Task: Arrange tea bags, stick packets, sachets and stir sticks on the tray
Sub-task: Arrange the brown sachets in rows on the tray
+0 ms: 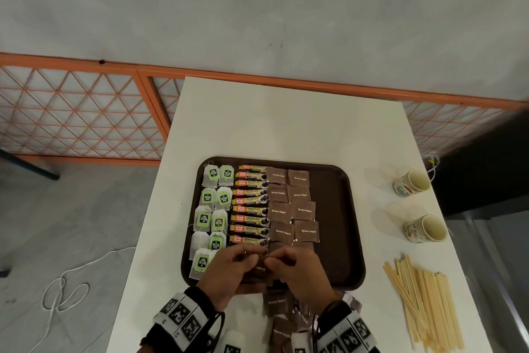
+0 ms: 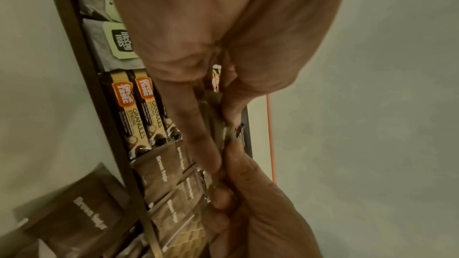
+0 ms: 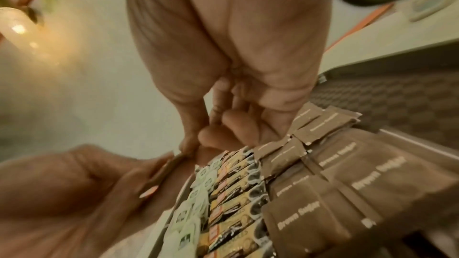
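Both hands meet over the near edge of the tray (image 1: pixel 337 226): the left hand (image 1: pixel 229 269) and right hand (image 1: pixel 297 272) have curled fingers (image 2: pixel 198 140) pinching one brown sugar sachet (image 1: pixel 260 268) between them, thumb and fingertips touching its edges. That sachet sits just beside the last stick packets (image 1: pixel 249 218) and at the near end of the arranged sachets (image 1: pixel 292 209). Tea bags (image 1: pixel 211 209) fill the tray's left columns. Loose sachets (image 1: pixel 279 307) lie on the table (image 1: pixel 286 123) below the wrists; stir sticks (image 1: pixel 423 301) lie well apart to the right.
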`<state>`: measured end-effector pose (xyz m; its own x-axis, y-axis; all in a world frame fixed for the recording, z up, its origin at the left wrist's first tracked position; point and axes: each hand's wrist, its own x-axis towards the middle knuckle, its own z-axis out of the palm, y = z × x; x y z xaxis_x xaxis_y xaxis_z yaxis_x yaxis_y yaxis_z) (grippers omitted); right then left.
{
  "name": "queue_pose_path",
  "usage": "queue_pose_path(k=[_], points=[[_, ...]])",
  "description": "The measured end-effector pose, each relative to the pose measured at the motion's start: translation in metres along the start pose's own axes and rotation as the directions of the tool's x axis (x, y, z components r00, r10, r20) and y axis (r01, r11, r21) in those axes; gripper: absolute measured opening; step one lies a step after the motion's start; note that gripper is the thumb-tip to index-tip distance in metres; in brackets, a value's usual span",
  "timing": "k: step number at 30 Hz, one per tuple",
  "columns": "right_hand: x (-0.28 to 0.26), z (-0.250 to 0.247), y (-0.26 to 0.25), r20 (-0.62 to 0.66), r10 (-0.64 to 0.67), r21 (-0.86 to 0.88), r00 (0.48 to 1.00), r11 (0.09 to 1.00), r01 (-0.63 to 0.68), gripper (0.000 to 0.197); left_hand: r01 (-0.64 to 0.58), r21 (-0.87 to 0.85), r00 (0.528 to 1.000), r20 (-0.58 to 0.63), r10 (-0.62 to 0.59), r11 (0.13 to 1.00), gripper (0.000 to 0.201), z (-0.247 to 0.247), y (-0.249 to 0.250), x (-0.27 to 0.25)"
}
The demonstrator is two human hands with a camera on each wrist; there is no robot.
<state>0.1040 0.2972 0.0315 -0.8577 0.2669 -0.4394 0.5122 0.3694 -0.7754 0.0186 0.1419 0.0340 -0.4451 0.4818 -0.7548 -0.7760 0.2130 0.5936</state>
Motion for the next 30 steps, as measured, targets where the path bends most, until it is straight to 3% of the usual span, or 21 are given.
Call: queue_pose_path(k=[3, 6, 9, 11, 13, 17, 19, 22, 25, 27, 30], points=[[-0.008, -0.004, 0.010, -0.057, 0.095, 0.176, 0.994, 0.981, -0.084, 0.008, -0.036, 0.060, 0.996, -0.078, 0.041, 0.998, 0.014, 0.001, -0.005, 0.000], [-0.018, -0.004, 0.018, 0.004, 0.199, 0.338, 0.980, 0.922, -0.189, 0.007, -0.035, 0.178, 0.999, -0.010, 0.037, 0.983, 0.019, -0.001, -0.009, 0.000], [-0.023, -0.007, 0.023, 0.126, 0.127, 0.095, 0.984, 0.986, -0.140, 0.010, -0.156, 0.513, 0.985, 0.146, 0.093, 0.844, 0.012, -0.002, -0.010, -0.001], [-0.023, -0.009, 0.021, 0.183, 0.054, -0.002, 0.982, 0.998, -0.055, 0.008, -0.202, 0.634, 0.971, 0.228, 0.069, 0.746, 0.014, 0.000, -0.011, -0.002], [-0.022, -0.009, 0.019, 0.150, 0.052, -0.009, 0.987, 0.999, -0.051, 0.007, -0.215, 0.658, 0.971, 0.220, 0.088, 0.721, 0.019, 0.002, -0.015, -0.001], [-0.026, -0.009, 0.021, 0.111, 0.159, 0.257, 0.981, 0.949, -0.183, 0.003, -0.192, 0.583, 0.977, 0.194, 0.095, 0.789, 0.019, 0.003, -0.020, -0.002], [-0.028, -0.009, 0.022, 0.138, 0.135, 0.199, 0.981, 0.967, -0.161, 0.007, -0.251, 0.654, 0.963, 0.243, 0.117, 0.713, 0.012, 0.002, -0.021, -0.001], [-0.026, -0.009, 0.020, 0.102, 0.033, -0.031, 0.994, 0.999, -0.030, 0.009, -0.342, 0.733, 0.937, 0.313, 0.154, 0.588, 0.012, 0.002, -0.019, 0.000], [-0.026, -0.009, 0.016, -0.044, 0.018, -0.010, 0.999, 1.000, -0.018, 0.008, -0.354, 0.682, 0.934, 0.227, 0.275, 0.640, 0.012, 0.000, -0.016, 0.002], [-0.028, -0.008, 0.017, -0.064, 0.019, 0.064, 0.998, 0.998, -0.014, 0.009, -0.357, 0.633, 0.929, 0.163, 0.332, 0.687, 0.013, -0.003, -0.015, 0.003], [-0.033, -0.005, 0.022, -0.056, 0.019, 0.097, 0.998, 0.995, -0.013, 0.008, -0.338, 0.550, 0.938, 0.130, 0.321, 0.764, 0.011, -0.004, -0.016, -0.001]])
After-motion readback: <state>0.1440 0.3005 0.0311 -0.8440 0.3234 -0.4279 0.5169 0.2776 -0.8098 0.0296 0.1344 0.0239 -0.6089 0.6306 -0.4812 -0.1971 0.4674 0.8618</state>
